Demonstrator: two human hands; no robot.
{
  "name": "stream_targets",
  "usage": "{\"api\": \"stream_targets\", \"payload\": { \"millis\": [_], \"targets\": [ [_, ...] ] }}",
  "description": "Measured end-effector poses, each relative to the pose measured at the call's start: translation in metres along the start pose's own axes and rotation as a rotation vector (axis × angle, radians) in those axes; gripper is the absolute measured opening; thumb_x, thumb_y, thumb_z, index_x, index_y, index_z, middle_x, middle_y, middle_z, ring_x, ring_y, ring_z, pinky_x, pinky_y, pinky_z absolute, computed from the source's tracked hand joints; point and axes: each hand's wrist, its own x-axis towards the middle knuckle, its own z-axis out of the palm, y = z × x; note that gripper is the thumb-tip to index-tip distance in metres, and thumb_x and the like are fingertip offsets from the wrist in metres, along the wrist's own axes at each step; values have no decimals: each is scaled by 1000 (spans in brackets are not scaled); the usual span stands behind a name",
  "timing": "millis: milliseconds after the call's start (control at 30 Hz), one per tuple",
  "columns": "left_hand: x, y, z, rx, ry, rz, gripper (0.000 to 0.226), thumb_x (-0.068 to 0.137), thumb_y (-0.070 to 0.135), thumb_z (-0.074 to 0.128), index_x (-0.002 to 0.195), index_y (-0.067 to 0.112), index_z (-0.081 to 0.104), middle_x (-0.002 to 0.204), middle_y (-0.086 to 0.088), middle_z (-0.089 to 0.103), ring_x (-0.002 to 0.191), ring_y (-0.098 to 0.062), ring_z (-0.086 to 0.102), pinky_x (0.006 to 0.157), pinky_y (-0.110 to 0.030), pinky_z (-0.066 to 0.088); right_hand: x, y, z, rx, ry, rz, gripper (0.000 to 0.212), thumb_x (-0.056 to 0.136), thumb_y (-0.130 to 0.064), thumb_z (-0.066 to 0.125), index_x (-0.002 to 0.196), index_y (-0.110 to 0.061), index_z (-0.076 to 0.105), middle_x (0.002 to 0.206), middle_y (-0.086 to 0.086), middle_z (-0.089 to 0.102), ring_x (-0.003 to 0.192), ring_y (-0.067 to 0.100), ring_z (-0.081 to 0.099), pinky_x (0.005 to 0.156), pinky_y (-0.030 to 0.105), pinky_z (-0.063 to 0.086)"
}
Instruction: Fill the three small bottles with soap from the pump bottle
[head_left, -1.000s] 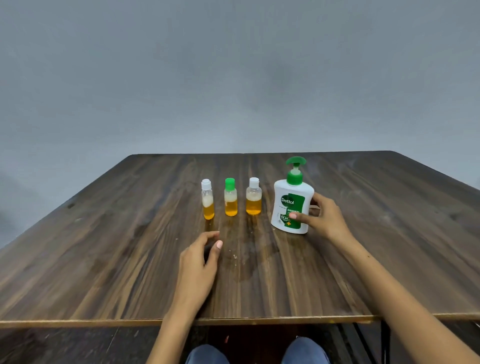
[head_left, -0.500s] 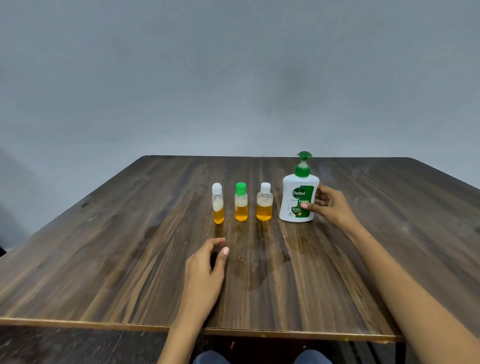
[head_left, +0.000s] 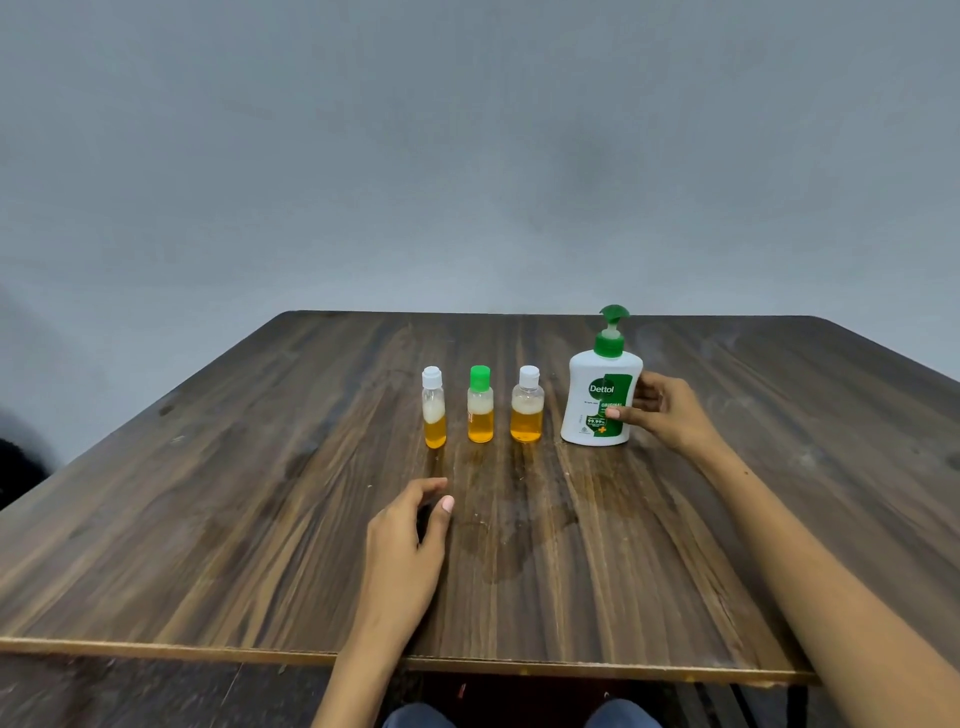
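While the right hand (head_left: 670, 413) wraps its grip round the white green-labelled plastic pump bottle (head_left: 602, 400), steadying it upright on the dark wooden desk (head_left: 208, 519), three capped small clear bottles (head_left: 480, 405) of amber soap stand left of it; the left hand (head_left: 408, 545) rests loosely curled, empty.

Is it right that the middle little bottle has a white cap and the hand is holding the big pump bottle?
Not quite. In the head view the middle small bottle has a green cap; its two neighbours have white ones. The right hand does hold the pump bottle.
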Motion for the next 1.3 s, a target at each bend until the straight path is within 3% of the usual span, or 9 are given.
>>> {"api": "stream_targets", "payload": {
  "millis": [333, 633, 1067, 1200, 1300],
  "targets": [
    [1, -1, 1, 4, 8, -2, 25, 94, 21, 59, 118, 22, 65, 105, 24, 58, 93, 21, 47, 77, -5, 37, -3, -2, 4, 31, 32, 3, 42, 77, -2, 77, 116, -1, 64, 112, 9, 70, 105, 20, 66, 94, 32, 51],
    [1, -2, 1, 34, 8, 11, 26, 94, 22, 59, 120, 20, 64, 107, 22, 59, 93, 19, 47, 77, -6, 37, -2, -5, 1, 28, 10, 24, 35, 76, -3, 79, 108, -6, 65, 109, 8, 71, 103, 20, 67, 94, 35, 52],
    [2, 0, 1, 17, 10, 6, 26, 94, 21, 59, 120, 20, 64, 108, 20, 59, 93, 18, 48, 76, -6, 38, -10, -12, 6, -14, -1, 58, 48, 79, -2, 75, 124, -4, 58, 119, 6, 65, 116, 21, 59, 104, 35, 44],
    [1, -2, 1, 30, 10, 16, 26, 94, 20, 59, 120, 19, 64, 106, 20, 59, 92, 18, 48, 77, -6, 37, -21, -18, 5, -73, 202, 110, 58, 83, -8, 74, 135, 0, 50, 127, 11, 60, 118, 22, 56, 100, 30, 43],
    [1, 0, 1, 28, 27, 34, 25, 94, 22, 58, 118, 19, 65, 101, 25, 58, 92, 17, 50, 81, -11, 41, -46, -26, 20, -105, 396, 36, 46, 88, -9, 69, 130, 1, 54, 122, 13, 64, 113, 24, 60, 95, 30, 46]
  ]
}}
